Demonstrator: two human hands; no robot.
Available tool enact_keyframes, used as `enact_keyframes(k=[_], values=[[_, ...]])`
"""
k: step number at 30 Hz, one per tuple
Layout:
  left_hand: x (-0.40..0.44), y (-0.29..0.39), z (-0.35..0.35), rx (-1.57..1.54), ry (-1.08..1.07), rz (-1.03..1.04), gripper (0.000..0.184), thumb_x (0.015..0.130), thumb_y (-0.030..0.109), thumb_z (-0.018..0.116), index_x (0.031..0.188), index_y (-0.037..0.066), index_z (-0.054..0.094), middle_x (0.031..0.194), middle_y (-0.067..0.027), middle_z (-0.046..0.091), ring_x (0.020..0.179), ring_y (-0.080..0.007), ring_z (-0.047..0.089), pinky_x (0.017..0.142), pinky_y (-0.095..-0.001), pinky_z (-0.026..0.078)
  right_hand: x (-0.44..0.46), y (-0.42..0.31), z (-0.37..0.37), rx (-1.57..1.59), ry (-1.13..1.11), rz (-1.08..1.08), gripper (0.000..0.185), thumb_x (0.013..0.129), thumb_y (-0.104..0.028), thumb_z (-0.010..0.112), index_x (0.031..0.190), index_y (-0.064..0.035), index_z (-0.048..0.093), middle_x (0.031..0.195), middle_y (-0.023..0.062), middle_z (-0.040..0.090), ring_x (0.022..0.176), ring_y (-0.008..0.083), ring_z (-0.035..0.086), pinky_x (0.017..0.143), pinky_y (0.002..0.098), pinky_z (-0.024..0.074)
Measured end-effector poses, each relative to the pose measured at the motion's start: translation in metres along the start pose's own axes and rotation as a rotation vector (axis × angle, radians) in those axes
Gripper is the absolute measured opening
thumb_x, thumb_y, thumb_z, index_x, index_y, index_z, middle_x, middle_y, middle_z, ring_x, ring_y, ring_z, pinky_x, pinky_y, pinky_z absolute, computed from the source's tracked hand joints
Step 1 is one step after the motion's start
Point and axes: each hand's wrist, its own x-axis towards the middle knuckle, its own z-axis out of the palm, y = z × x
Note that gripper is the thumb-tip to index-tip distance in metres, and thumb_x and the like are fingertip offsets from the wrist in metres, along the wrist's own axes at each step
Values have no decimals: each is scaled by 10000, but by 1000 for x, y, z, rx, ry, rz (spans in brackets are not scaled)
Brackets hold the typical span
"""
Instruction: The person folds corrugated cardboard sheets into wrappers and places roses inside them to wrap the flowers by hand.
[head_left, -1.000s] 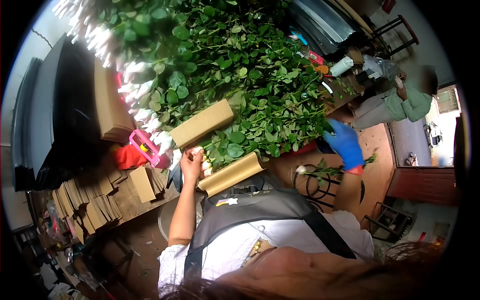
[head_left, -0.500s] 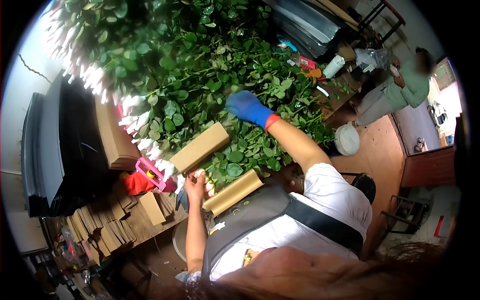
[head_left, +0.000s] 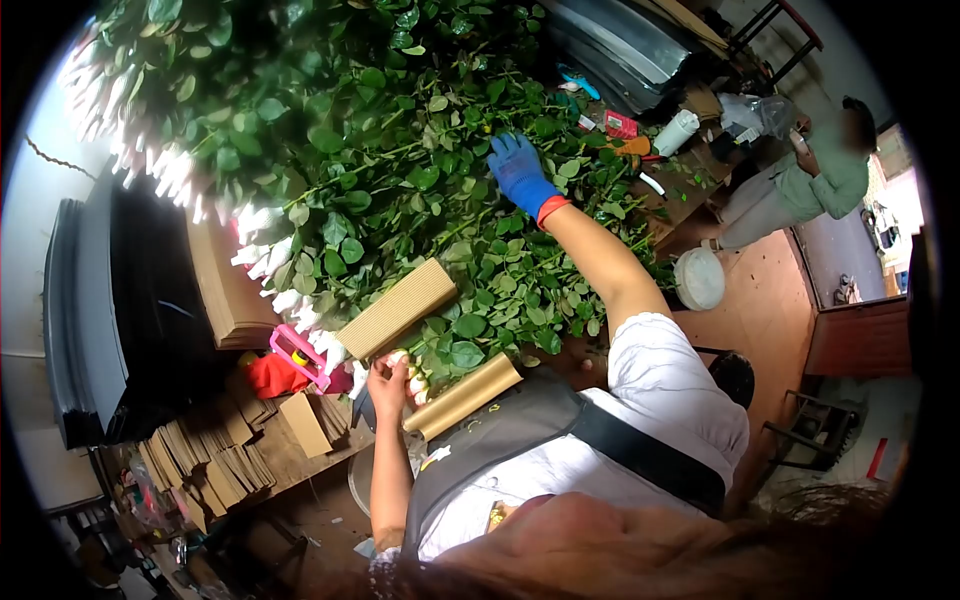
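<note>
My left hand (head_left: 388,383) is bare, its fingers bent against pale rose heads (head_left: 416,384) that lie between two flaps of corrugated cardboard (head_left: 397,308). The lower flap (head_left: 463,398) rests by my apron. My right hand (head_left: 520,172), in a blue glove with a red cuff, lies over the leafy stems (head_left: 440,200) with its fingers extended. Its fingertips touch or hover over the leaves; which one is unclear. White-wrapped rose heads (head_left: 262,240) line the left edge of the pile.
A pink tool (head_left: 300,357) and a red cloth (head_left: 274,376) lie beside small cardboard pieces (head_left: 305,424). Dark sheets (head_left: 130,310) stand at the left. A white bucket (head_left: 699,279) is on the floor at the right. Another person (head_left: 800,190) stands beyond the table.
My right hand has swung from the right side up over the leaves, and the stem with a white rose near it is out of sight. My left hand stays by the rose heads.
</note>
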Motion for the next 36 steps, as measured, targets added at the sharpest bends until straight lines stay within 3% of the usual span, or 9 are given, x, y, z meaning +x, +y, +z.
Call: enact_keyframes(k=[7, 11, 15, 23, 25, 29, 33, 34, 36], values=[[-8, 15, 5, 13, 3, -44, 197, 909, 88, 758, 1055, 22, 644, 894, -16, 669, 735, -71, 595, 674, -236, 506, 1, 64, -40, 575, -90, 55, 348, 842, -307, 710, 1169, -189, 692, 1346, 29, 620, 1295, 234, 532, 1116, 456, 371], [3, -9, -1, 52, 7, 123, 237, 906, 91, 759, 1095, 38, 625, 969, -27, 665, 751, -73, 592, 667, -239, 520, 3, 42, -16, 100, -137, -50, 298, 906, -240, 623, 1193, -186, 685, 1290, 90, 647, 1265, 291, 563, 1094, 464, 379], [1, -4, 3, -35, -7, 83, 254, 899, 81, 762, 1105, 36, 619, 933, -7, 641, 740, -71, 582, 647, -233, 504, 1, 54, -40, 137, -261, -232, 251, 918, -255, 629, 1146, -161, 679, 1150, 78, 674, 1174, 287, 601, 1028, 452, 410], [2, -8, 3, 78, 37, 131, 290, 888, 121, 779, 1110, 20, 622, 893, -20, 647, 701, -86, 583, 631, -246, 500, -29, 110, -209, -18, 78, -259, 142, 938, -192, 604, 1054, -164, 682, 969, 74, 683, 818, 244, 684, 675, 374, 561], [-2, 5, 3, 75, 26, 74, 296, 886, 128, 783, 1109, 17, 622, 900, -23, 651, 709, -91, 586, 642, -249, 504, -32, 153, -226, 221, 538, -264, 171, 906, -159, 636, 1069, -188, 677, 952, 11, 681, 832, 212, 675, 697, 365, 550], [1, -3, 1, 123, 22, 60, 309, 886, 138, 787, 1117, 23, 616, 918, -27, 657, 760, -106, 602, 682, -262, 517, -19, 227, -215, 236, 699, -306, 357, 835, -169, 735, 1186, -206, 682, 1135, 27, 690, 1010, 275, 639, 901, 418, 506], [2, -1, 3, 15, 2, 80, 320, 886, 133, 786, 1124, 3, 615, 944, -29, 663, 798, -123, 617, 722, -275, 524, 7, 236, -132, 277, 484, -257, 367, 854, -164, 694, 1218, -207, 679, 1184, 48, 668, 1074, 282, 616, 992, 447, 457], [3, -3, 3, 29, 7, 117, 307, 891, 126, 779, 1116, 0, 613, 914, -25, 657, 757, -105, 612, 675, -260, 520, 11, 217, -130, -3, 112, -114, 372, 825, -125, 704, 1193, -161, 676, 1282, 77, 645, 1127, 337, 613, 1003, 426, 465], [3, -3, 2, 50, -8, 88, 293, 895, 124, 776, 1108, 4, 614, 890, -21, 650, 727, -92, 602, 646, -251, 514, 11, 185, -91, -333, -44, -66, 351, 851, -185, 654, 1197, -226, 692, 1254, 28, 658, 1183, 291, 611, 1024, 504, 438]])
